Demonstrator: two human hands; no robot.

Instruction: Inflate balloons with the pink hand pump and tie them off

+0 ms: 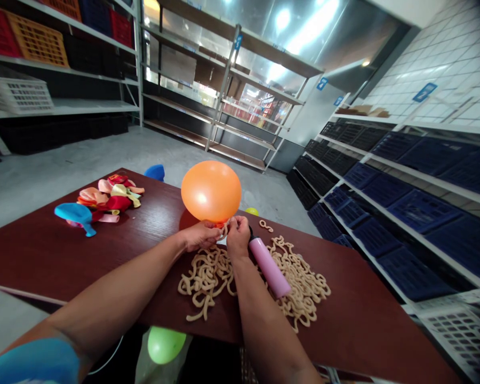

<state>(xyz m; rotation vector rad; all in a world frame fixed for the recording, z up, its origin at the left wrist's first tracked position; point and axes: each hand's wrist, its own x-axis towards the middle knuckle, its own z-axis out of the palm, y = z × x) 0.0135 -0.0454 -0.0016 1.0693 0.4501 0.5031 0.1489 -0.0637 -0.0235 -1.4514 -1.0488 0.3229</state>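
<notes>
An inflated orange balloon (211, 191) stands over the middle of the dark red-brown table, its neck pointing down towards me. My left hand (202, 236) pinches the balloon close to its neck. Beside it, my right hand (239, 233) is closed with fingertips together, and a small beige curled piece (224, 231) shows between the two hands by the neck. Heaps of similar beige curls (208, 269) lie below my hands and further right (300, 282). A pink cylinder with a black end, like a balloon hand pump (270, 268), rests by my right wrist.
Uninflated balloons (108, 197) in several colours lie at the table's (152, 213) far left. A green balloon (166, 345) sits below the front edge; a yellow one (252, 212) shows behind the far edge. Shelves with dark blue crates (420, 213) line the right; metal racks (224, 90) stand behind.
</notes>
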